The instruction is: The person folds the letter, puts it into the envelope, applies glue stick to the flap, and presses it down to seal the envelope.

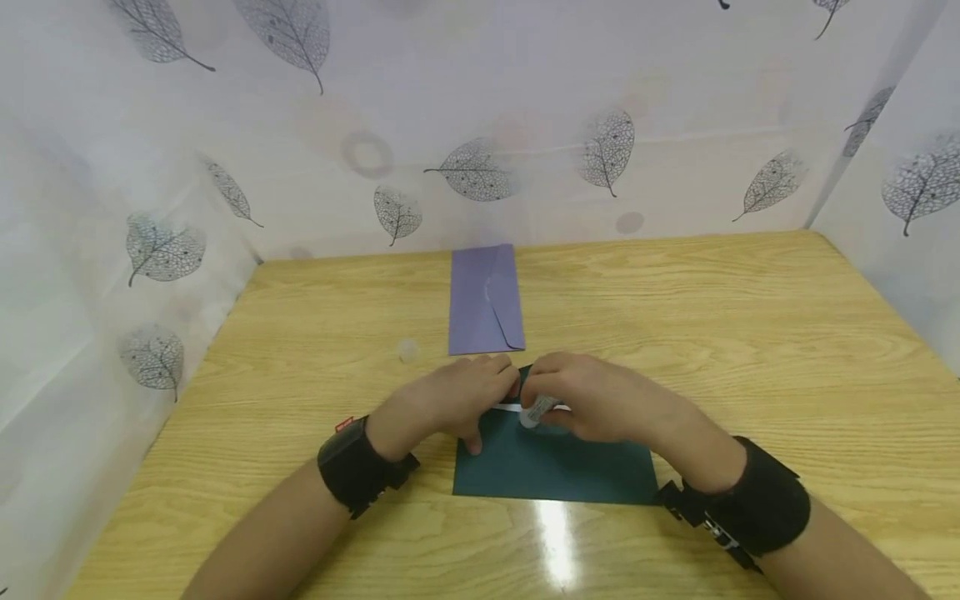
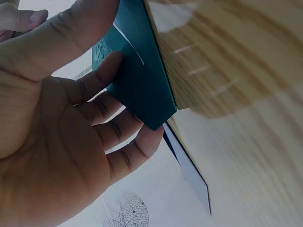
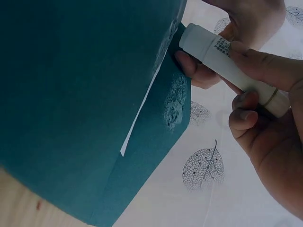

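Note:
A dark green envelope (image 1: 555, 471) lies on the table with its flap (image 3: 156, 156) folded out and a white strip showing along the opening. Whitish glue smears mark the flap and the edge. My right hand (image 1: 592, 396) grips a white glue stick (image 3: 213, 52) between thumb and fingers, its tip down near the opening at the flap's left part. My left hand (image 1: 457, 396) rests on the left end of the envelope, thumb spread on the body, fingers touching the flap (image 2: 147, 101).
A purple envelope (image 1: 480, 300) lies behind the green one, towards the back edge. Left of it sits a small translucent round piece, perhaps a cap (image 1: 407, 350). White leaf-print sheeting (image 1: 525, 100) hangs behind and beside the wooden table (image 1: 750, 333).

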Motion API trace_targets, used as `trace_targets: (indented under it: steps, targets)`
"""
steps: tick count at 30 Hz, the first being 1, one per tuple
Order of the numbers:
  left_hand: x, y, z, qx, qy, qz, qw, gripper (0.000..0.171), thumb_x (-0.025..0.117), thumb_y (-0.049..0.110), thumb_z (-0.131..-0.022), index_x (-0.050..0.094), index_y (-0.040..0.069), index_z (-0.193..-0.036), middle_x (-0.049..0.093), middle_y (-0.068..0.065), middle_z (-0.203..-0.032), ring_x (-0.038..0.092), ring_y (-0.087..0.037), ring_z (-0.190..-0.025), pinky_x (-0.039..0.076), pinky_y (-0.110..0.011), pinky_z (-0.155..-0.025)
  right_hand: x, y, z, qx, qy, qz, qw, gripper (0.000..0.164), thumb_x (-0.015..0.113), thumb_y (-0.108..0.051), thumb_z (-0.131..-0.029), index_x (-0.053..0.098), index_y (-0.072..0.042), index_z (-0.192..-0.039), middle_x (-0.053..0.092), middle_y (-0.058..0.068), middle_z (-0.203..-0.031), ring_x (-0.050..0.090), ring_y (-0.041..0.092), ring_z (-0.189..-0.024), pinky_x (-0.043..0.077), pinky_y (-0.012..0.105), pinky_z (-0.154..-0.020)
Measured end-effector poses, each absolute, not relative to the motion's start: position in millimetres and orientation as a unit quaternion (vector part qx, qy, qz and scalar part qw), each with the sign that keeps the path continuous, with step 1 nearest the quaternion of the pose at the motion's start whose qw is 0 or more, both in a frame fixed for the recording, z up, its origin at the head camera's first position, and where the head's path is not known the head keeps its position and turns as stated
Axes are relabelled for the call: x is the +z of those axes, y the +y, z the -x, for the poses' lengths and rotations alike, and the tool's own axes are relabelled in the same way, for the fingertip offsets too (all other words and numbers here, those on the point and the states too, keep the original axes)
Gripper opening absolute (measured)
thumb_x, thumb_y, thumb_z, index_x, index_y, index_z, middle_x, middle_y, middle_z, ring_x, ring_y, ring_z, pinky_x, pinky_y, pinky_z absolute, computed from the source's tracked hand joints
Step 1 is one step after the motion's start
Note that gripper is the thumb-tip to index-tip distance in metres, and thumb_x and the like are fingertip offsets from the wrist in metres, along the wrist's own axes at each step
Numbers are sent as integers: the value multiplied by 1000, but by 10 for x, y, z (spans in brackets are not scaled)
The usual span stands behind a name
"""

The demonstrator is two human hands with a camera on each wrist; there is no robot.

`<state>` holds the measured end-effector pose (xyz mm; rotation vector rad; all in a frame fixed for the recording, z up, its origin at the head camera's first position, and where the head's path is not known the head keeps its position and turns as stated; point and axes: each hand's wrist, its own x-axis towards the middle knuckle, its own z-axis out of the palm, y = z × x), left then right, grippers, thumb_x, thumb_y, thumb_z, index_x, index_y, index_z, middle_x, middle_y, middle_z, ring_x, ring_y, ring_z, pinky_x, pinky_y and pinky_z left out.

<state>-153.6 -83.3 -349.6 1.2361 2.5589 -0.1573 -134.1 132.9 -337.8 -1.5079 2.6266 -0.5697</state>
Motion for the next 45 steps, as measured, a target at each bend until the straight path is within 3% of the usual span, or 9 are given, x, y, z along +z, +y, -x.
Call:
trace_targets:
  steps: [9, 16, 29, 35, 45]
  targets:
    - [-3487, -832, 1551, -30, 892, -416, 173, 84, 98, 38, -56, 54, 12, -123, 54, -1, -117, 54, -17, -104, 48, -31, -98, -3416, 1276, 1317, -161, 855, 490, 55, 25, 81, -2, -80, 74, -12, -102, 69, -1, -104, 65, 16, -102, 56, 29, -85]
    - [-3506, -847, 1566, -9, 896, -404, 185, 83, 98, 35, -56, 53, 13, -122, 53, -1, -118, 54, -19, -106, 46, -32, -100, -3351, 1244, 1247, -107, 867, 483, 58, 27, 84, 0, -76, 76, -11, -99, 69, -1, -99, 66, 15, -97, 56, 26, -81]
    - [-3503, -861, 1573, 10, 896, -398, 197, 80, 99, 31, -57, 52, 15, -120, 52, 0, -117, 53, -19, -106, 46, -32, -100, -3202, 1266, 1193, -88, 892, 428, 114, 21, 78, 4, -80, 77, -10, -96, 61, -2, -88, 62, 11, -78, 54, 23, -68]
    - [-3502, -864, 1577, 15, 896, -397, 200, 81, 99, 30, -57, 52, 15, -121, 52, 0, -119, 53, -19, -109, 45, -33, -102, -3182, 1275, 1193, -87, 902, 403, 129, 20, 75, 5, -79, 76, -8, -94, 62, -1, -88, 64, 13, -79, 54, 24, -68]
    - [-3513, -871, 1595, 29, 890, -403, 211, 81, 99, 28, -58, 51, 14, -122, 50, -1, -120, 51, -19, -110, 45, -32, -102, -3195, 1315, 1218, -74, 912, 384, 124, 11, 75, -4, -85, 72, -8, -94, 65, 2, -89, 62, 15, -79, 54, 28, -68]
